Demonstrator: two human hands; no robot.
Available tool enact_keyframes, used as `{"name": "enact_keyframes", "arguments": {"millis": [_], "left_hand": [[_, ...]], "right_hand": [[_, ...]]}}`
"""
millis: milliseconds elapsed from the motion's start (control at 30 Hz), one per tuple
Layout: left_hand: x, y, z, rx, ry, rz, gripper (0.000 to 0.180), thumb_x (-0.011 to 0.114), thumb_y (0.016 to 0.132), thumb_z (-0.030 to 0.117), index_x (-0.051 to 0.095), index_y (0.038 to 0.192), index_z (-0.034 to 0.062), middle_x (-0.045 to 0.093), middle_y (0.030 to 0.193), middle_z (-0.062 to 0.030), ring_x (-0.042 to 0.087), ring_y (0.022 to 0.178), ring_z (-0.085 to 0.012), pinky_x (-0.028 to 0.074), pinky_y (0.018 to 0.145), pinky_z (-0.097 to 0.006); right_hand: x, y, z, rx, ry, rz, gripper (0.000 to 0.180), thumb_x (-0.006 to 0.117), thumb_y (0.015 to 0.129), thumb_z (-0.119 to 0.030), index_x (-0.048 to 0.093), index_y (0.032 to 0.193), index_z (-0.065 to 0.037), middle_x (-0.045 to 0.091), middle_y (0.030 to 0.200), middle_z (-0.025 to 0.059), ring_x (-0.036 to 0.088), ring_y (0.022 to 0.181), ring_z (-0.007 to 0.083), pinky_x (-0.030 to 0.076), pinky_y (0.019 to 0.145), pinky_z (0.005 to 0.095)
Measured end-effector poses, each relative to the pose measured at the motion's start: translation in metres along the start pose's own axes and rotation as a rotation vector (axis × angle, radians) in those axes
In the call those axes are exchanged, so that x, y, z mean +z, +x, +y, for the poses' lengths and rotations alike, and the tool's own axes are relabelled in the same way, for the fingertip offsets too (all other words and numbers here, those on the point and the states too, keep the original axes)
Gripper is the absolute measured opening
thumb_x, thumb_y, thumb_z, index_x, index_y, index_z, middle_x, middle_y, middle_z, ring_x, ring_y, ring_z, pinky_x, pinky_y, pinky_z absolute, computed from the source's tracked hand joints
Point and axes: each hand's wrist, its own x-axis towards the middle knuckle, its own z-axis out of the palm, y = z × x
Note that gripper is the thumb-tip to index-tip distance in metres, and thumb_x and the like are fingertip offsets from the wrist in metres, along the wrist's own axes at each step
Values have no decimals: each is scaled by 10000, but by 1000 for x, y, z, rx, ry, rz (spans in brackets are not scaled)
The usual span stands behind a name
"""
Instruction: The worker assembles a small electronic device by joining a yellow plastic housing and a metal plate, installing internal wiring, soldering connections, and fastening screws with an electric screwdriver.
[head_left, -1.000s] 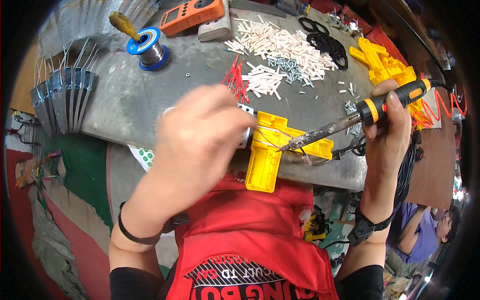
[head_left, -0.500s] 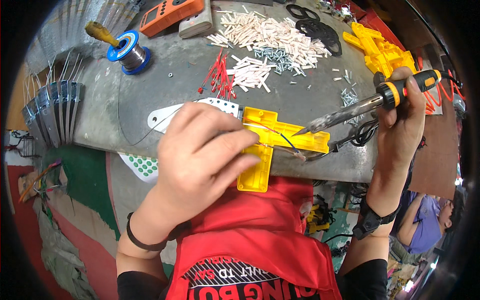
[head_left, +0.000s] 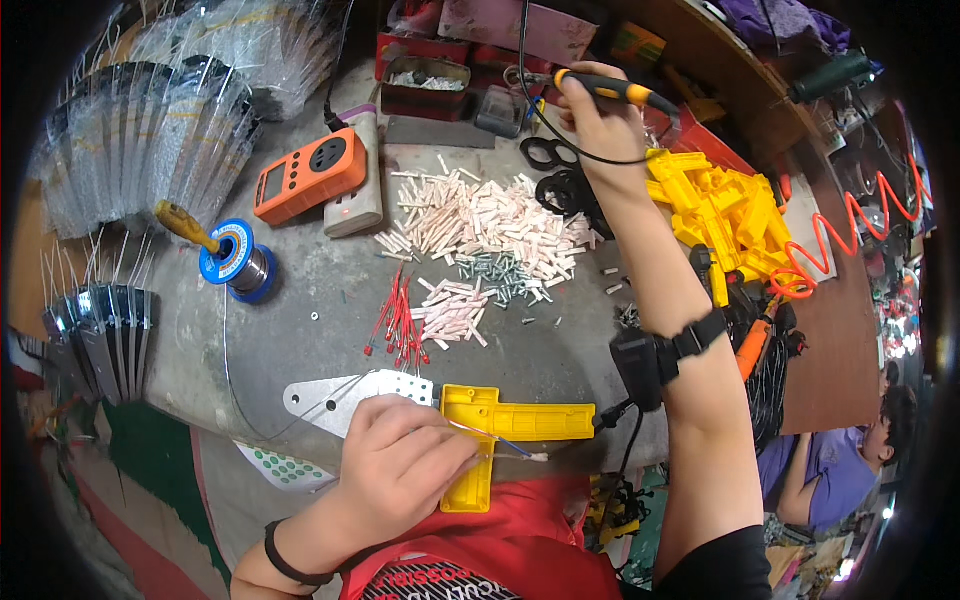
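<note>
My left hand (head_left: pixel 400 470) rests at the table's near edge on a yellow plastic pistol-shaped shell (head_left: pixel 510 425), pinching a thin wire (head_left: pixel 500 445) that runs across it. A silver metal plate (head_left: pixel 345 395) with holes lies just left of that shell. My right hand (head_left: pixel 600 110) is stretched far across the table, shut on a soldering iron (head_left: pixel 615 88) with a yellow and black handle, near the back bins. A black band with a small box (head_left: pixel 660 355) is strapped on my right wrist.
On the grey table (head_left: pixel 290 330) lie a heap of pale sticks (head_left: pixel 490 220), red-tipped wires (head_left: pixel 400 320), a solder spool (head_left: pixel 235 265), an orange meter (head_left: pixel 310 175), a white power strip (head_left: pixel 360 190) and black rings (head_left: pixel 560 180). Yellow shells (head_left: pixel 720 215) pile at right. Another person (head_left: pixel 840 460) sits lower right.
My right hand lifted the soldering iron off the yellow shell and carried it to the far side of the table. My left hand stays on the shell, holding the wire.
</note>
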Motion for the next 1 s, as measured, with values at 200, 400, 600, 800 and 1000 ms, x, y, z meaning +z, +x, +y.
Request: {"name": "enact_keyframes", "arguments": {"millis": [200, 400, 600, 800, 1000], "left_hand": [[-1, 3, -2, 112, 161, 60, 211, 702, 629, 68, 666, 837, 71, 651, 828, -33, 590, 790, -220, 460, 737, -384], [-1, 5, -11, 33, 40, 29, 234, 751, 633, 31, 662, 848, 58, 653, 832, -43, 579, 797, -248, 460, 740, -387], [-6, 5, -7, -15, -27, -14, 225, 750, 646, 11, 662, 849, 54, 648, 823, -51, 563, 808, -266, 454, 728, -359], [-8, 2, -4, 18, -9, -3, 197, 746, 656, 15, 659, 828, 54, 641, 801, -45, 552, 797, -270, 451, 726, -357], [-5, -2, -3, 22, -8, -44, 228, 752, 655, -3, 649, 850, 56, 636, 792, -45, 537, 779, -259, 447, 723, -370]], "right_hand": [[-19, -6, 5, 154, -259, -261, 366, 657, 853, -86, 572, 1200, -7, 661, 973, 92, 628, 890, 163, 503, 802, 278], [-73, -89, -101, 537, -212, -284, 284, 663, 850, -95, 646, 1131, -61, 668, 949, 22, 586, 776, 102, 472, 710, 253], [-45, -205, -172, 349, -400, -823, 180, 730, 771, -85, 654, 933, -61, 556, 784, 50, 540, 683, 211, 429, 653, 275], [-26, -213, -175, 459, -80, -781, 136, 742, 802, -77, 632, 873, -37, 528, 764, 75, 498, 652, 202, 420, 621, 284], [-30, -200, -178, 621, -166, -650, 130, 745, 809, -63, 657, 862, 18, 569, 761, 39, 502, 677, 76, 422, 603, 238]]}}
